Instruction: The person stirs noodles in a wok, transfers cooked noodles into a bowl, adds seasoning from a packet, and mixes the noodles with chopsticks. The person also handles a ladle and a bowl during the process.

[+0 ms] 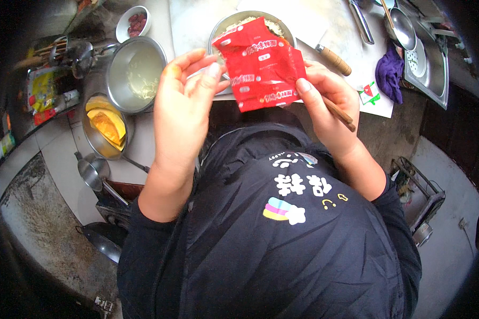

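My right hand (327, 95) pinches the lower right edge of a red seasoning sachet (259, 67) with printed writing, and a pair of wooden chopsticks (339, 113) is held in the same hand. The sachet's top edge looks torn. Fingers spread, my left hand (187, 91) is raised just left of the sachet; whether its fingertips touch anything cannot be told. Behind the sachet is a metal bowl (227, 19) of noodles (243, 24), partly hidden. A metal pot (137, 73) with cloudy liquid and a few noodle strands stands to the left.
At left are a white bowl (119, 30) of dark red pieces, a metal bowl (88, 133) of pumpkin slices (107, 125) and a small saucepan (92, 171). To the right lie a wooden-handled knife (334, 60), a torn wrapper (369, 93), a purple cloth (389, 73), a ladle (401, 30) and a sink (439, 75).
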`<action>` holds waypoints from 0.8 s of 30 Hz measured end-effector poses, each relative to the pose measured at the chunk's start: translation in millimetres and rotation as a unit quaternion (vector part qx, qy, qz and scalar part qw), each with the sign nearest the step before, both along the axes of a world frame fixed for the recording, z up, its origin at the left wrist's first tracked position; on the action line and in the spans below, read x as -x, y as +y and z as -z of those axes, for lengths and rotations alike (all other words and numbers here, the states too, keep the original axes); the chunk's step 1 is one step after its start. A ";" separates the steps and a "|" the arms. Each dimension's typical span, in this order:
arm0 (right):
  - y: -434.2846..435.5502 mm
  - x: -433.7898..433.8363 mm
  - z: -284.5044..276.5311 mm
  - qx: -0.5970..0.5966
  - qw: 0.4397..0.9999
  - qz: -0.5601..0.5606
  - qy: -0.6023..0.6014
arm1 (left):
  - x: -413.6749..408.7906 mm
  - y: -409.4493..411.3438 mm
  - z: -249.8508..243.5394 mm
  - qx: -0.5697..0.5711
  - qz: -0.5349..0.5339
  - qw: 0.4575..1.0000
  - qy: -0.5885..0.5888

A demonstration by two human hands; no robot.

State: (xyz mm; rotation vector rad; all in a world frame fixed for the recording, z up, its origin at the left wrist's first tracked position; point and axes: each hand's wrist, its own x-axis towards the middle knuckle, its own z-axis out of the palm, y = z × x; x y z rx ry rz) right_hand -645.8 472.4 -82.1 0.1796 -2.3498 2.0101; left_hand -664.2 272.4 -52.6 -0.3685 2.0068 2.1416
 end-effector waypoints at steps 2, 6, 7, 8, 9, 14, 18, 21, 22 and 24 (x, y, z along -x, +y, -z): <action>-0.9 7.5 3.1 -0.196 0.961 0.036 0.191 | -8.3 2.6 -2.8 0.035 0.036 0.999 0.020; -19.1 7.8 4.6 -0.291 0.918 -0.021 0.267 | -21.9 21.5 6.2 -0.176 0.099 0.979 -0.023; -26.8 6.7 4.7 -0.296 0.913 -0.025 0.278 | -21.2 25.7 11.6 -0.156 0.078 0.985 -0.015; -31.3 5.6 3.7 -0.313 0.909 -0.033 0.273 | -20.9 24.7 14.9 -0.179 0.068 0.981 -0.023; -34.5 4.2 2.5 -0.324 0.903 -0.037 0.280 | -20.4 22.5 17.6 -0.188 0.051 0.979 -0.056; -28.6 -1.2 -2.3 -0.327 0.911 -0.095 0.233 | -15.6 11.4 17.7 -0.198 0.034 0.979 -0.020; 1.8 1.1 2.0 -0.332 0.924 -0.058 0.179 | -9.6 0.4 -2.5 -0.197 0.030 0.979 -0.047; 27.7 3.9 9.6 -0.248 0.968 -0.026 0.025 | -4.6 -10.1 -19.1 -0.214 0.061 0.972 -0.075; 35.9 5.0 11.5 -0.210 0.977 -0.033 -0.004 | -3.3 -11.8 -23.4 -0.225 0.071 0.969 -0.078; 49.2 8.4 13.6 -0.175 0.984 -0.033 0.003 | -1.5 -13.4 -30.2 -0.215 0.075 0.970 -0.086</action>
